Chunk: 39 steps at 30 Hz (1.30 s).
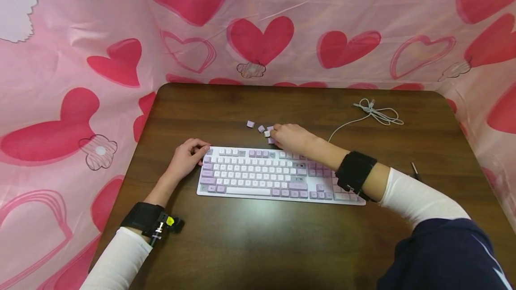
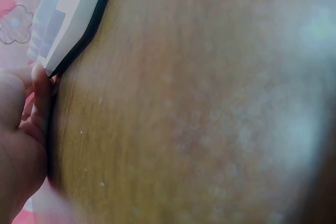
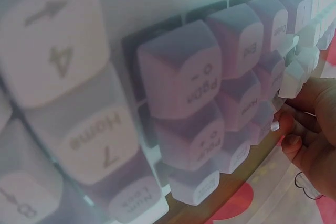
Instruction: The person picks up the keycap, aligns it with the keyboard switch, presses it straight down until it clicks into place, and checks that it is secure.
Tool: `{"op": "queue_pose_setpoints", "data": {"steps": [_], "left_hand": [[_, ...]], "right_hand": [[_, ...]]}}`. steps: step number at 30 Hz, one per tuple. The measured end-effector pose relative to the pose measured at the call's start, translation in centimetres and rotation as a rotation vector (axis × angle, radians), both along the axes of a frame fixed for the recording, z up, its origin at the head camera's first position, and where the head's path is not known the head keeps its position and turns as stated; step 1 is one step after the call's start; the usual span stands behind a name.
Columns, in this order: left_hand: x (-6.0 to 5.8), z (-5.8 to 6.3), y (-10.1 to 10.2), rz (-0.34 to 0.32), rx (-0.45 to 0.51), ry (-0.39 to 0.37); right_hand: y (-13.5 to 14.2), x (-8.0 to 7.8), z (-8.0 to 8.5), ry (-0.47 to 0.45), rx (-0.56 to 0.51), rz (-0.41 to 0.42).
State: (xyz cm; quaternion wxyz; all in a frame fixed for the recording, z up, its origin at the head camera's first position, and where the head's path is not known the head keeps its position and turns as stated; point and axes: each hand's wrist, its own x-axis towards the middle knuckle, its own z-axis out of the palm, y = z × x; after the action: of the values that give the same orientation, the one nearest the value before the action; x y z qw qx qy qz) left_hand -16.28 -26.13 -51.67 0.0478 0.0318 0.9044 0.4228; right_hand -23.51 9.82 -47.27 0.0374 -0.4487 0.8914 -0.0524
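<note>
A white and lilac keyboard [image 1: 247, 191] lies on the brown table. My left hand [image 1: 187, 158] holds its far left corner, the thumb against the edge; the left wrist view shows the same hand [image 2: 23, 129] at the keyboard's corner [image 2: 79, 30]. Just behind the keyboard, my right hand [image 1: 292, 138] reaches over the number pad side, its fingertips among several loose lilac and white keycaps [image 1: 267, 134]. In the right wrist view the right hand [image 3: 312, 129] has bent fingers beyond the keyboard's lilac keys [image 3: 181, 72]; whether they pinch a keycap is hidden.
Farther left lies one loose lilac keycap [image 1: 250, 124]. A white cable [image 1: 379, 113] is bundled at the back right. To the right, a thin dark tool with a metal tip [image 1: 415, 171] sits partly behind the right arm. Heart-patterned cloth [image 1: 262, 39] surrounds the table.
</note>
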Motion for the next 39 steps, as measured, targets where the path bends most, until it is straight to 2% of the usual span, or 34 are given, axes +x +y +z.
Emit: {"op": "queue_pose_setpoints", "data": {"steps": [7, 13, 19, 25, 34, 39], "left_hand": [[0.0, 0.1, 0.0, -0.003, 0.008, -0.01], [0.0, 0.1, 0.0, -0.004, 0.013, -0.005], [0.0, -0.1, 0.2, -0.012, -0.005, 0.056], [0.2, 0.0, 0.3, -0.003, -0.008, 0.053], [0.3, 0.0, 0.3, -0.012, 0.001, 0.054], [0.2, 0.1, 0.2, -0.012, 0.004, 0.061]], "right_hand": [[0.2, 0.1, 0.1, -0.037, -0.02, -0.014], [1.2, 0.5, 1.3, -0.09, -0.064, -0.036], [3.2, 1.3, 2.1, -0.1, -0.134, -0.064], [5.4, 2.8, 2.8, -0.098, -0.177, -0.089], [8.2, 6.2, 3.1, -0.123, -0.223, -0.157], [8.7, 8.0, 3.1, -0.134, -0.266, -0.112]]}}
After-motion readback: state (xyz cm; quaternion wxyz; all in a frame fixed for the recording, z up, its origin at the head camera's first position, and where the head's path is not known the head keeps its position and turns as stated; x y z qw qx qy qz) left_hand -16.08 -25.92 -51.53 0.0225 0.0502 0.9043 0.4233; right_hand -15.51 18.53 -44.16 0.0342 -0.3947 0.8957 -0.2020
